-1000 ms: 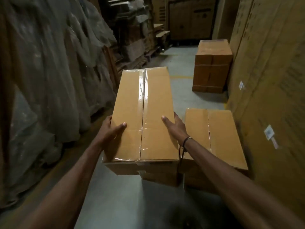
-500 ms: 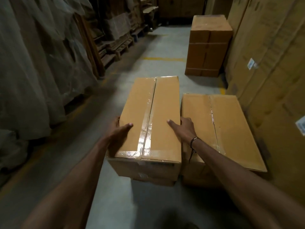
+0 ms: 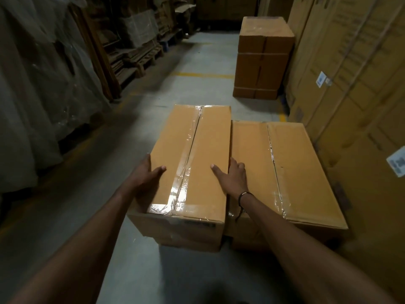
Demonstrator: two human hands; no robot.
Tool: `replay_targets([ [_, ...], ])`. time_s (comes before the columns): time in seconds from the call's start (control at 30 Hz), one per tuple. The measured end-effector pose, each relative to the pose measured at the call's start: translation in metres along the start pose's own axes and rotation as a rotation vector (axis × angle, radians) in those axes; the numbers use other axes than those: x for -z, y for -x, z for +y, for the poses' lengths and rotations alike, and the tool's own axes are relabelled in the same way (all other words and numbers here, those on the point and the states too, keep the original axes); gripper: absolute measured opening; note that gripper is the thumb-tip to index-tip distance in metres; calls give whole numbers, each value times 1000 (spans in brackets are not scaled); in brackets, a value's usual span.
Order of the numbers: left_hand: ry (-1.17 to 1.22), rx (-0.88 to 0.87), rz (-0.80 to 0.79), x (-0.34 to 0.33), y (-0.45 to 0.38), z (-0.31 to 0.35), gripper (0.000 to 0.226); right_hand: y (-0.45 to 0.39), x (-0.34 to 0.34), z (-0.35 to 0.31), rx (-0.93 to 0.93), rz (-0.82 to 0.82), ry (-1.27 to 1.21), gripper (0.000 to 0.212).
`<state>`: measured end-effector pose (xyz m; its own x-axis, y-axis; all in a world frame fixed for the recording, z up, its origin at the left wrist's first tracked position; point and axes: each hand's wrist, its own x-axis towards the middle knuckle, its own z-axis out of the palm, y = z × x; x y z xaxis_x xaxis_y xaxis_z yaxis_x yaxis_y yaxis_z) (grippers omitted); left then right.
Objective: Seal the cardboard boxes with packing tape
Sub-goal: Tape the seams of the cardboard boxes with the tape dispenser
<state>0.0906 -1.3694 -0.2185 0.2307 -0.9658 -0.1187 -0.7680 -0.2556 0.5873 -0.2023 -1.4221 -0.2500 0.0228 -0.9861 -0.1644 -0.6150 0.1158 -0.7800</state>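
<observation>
Warehouse floor (image 3: 135, 270): I've lowered the taped box (image 3: 192, 163) beside its neighbour (image 3: 291, 172), nearly down. Left hand (image 3: 144, 178), right hand (image 3: 232, 178) clamp its sides, thumbs on top. Sealing's done; next box.

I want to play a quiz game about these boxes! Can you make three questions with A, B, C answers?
1. Where is the held box?
A. left of the second box
B. on a shelf
C. behind the tall stack

2. What colour is the floor line?
A. blue
B. yellow
C. red

3. The held box's top seam is:
A. gaping open
B. untaped
C. taped shut

Answers: 1 A, it sits beside it, gripped by the left hand and right hand. 2 B, a yellow stripe. 3 C, shiny tape covers the seam.
</observation>
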Motion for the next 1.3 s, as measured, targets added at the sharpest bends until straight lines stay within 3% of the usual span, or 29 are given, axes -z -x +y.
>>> replay_targets([
  [0.07, -151, 59, 40, 1, 0, 2, 68, 3, 4, -3, -11, -14, -19, 100],
  [0.17, -219, 81, 174, 1, 12, 22, 64, 12, 16, -12, -21, 2, -54, 93],
  [0.47, -22, -91, 417, 57, 104, 115, 43, 88, 94, -77, 165, 15, -220, 69],
  [0.8, 191, -168, 659, 183, 310, 164, 21, 267, 165, -182, 401, -79, -331, 41],
  [1.0, 284, -125, 832, 232, 455, 152, 12, 396, 151, -247, 547, -235, -417, 37],
  [1.3, 296, 60, 1144, 300, 672, 81, 13, 583, 62, -340, 709, -610, -456, 36],
])
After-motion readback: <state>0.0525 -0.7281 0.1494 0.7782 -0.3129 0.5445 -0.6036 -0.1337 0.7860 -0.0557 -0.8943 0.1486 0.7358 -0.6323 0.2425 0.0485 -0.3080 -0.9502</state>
